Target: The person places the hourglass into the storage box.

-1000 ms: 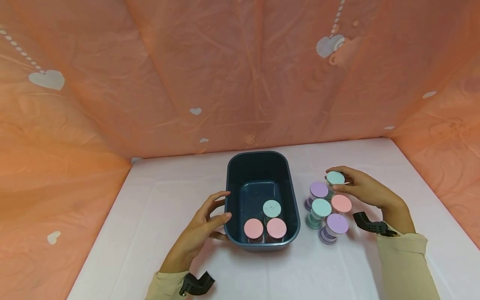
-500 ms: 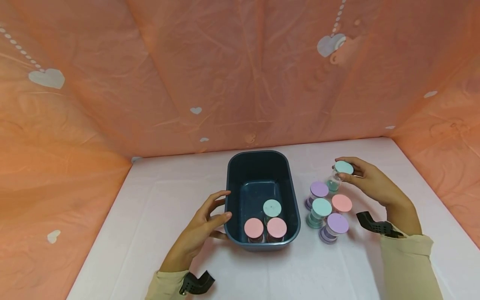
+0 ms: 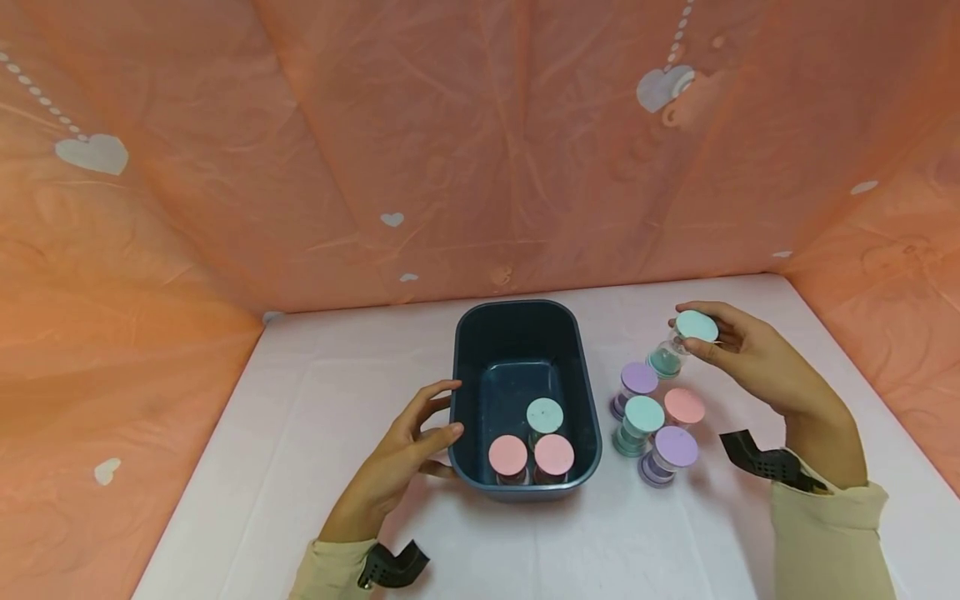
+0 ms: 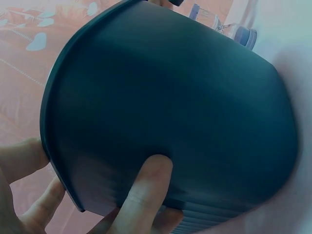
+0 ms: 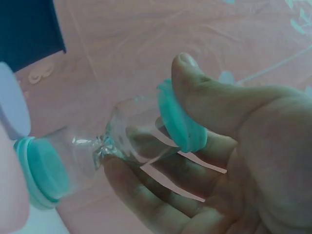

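My right hand (image 3: 750,354) pinches a mint-capped sand timer (image 3: 686,337) near its upper cap, thumb on one side and fingers on the other. The timer tilts, and the right wrist view shows its clear narrow waist (image 5: 103,147). At the dark blue plastic bin (image 3: 592,433), my left hand (image 3: 405,446) touches the left rim and outer wall with extended fingers; one fingertip presses the wall (image 4: 170,97) in the left wrist view. Inside the bin's near end stand two pink-capped sand timers (image 3: 507,456) and one mint-capped sand timer (image 3: 544,415).
Right of the bin stand two purple-capped sand timers (image 3: 675,447), another mint-capped one (image 3: 642,414) and a pink-capped one (image 3: 683,407), close together. A white cloth (image 3: 315,392) covers the table. Orange sheeting with hearts (image 3: 450,167) encloses the back and sides.
My right hand has drawn the mint-capped sand timer away from the group, back and to the right, and tilted it. The left hand and bin stay put.
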`<move>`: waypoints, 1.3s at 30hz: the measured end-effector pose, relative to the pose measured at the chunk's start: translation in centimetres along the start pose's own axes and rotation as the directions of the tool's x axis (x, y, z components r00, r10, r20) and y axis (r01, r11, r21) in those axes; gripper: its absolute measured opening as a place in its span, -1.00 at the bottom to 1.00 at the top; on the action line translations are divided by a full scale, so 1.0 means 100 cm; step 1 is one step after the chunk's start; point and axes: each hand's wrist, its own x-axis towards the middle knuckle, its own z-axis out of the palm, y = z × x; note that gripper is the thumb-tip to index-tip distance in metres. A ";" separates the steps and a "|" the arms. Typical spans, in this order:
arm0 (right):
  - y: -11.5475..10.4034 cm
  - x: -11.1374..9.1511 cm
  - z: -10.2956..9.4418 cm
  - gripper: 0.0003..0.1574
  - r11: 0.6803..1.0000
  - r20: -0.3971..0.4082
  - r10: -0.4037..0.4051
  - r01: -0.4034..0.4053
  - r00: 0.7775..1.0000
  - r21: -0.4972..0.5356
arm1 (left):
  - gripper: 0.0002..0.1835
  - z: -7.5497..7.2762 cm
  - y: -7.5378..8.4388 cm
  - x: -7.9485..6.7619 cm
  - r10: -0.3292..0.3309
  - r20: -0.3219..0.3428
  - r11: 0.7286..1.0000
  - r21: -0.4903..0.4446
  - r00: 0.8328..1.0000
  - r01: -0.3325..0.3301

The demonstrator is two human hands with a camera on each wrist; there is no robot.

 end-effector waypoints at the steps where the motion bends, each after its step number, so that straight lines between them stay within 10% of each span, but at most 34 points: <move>1: -0.002 -0.001 0.000 -0.40 1.000 0.003 -0.011 0.011 1.000 -0.005 | -0.38 0.000 0.000 0.000 0.001 0.000 1.000 0.001 1.000 -0.001; 39: -0.049 -0.009 0.021 -0.35 0.989 -0.039 -0.141 0.143 0.989 0.048 | -0.37 -0.001 0.000 -0.002 -0.007 -0.003 1.000 -0.005 1.000 0.007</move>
